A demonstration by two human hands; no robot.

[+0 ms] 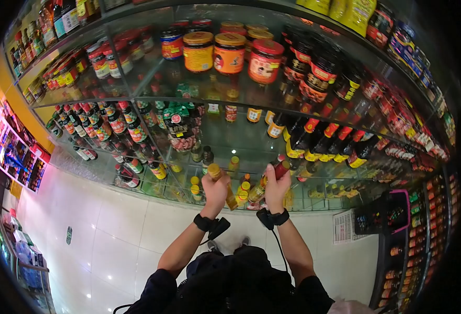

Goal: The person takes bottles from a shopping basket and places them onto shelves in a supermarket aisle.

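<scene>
My left hand [215, 189] is closed around a bottle with a yellow cap [213, 170]; its amber lower part sticks out to the right below my fingers. My right hand [277, 187] grips a bottle with a dark red cap [282, 166], tilted so that its yellow-labelled body points down and left. Both hands are in front of the glass shelves. Between and just beyond them stand small yellow-capped bottles [244, 187] on a low shelf. A dark green packet [180, 125] hangs or stands on the shelf above my left hand.
Jars with red and yellow lids [229, 53] line the upper glass shelf [199, 91]. Dark sauce bottles [322, 141] lie at right, and several labelled bottles [118, 123] stand at left. A black basket [371, 215] is on the right, above the white tiled floor [115, 235].
</scene>
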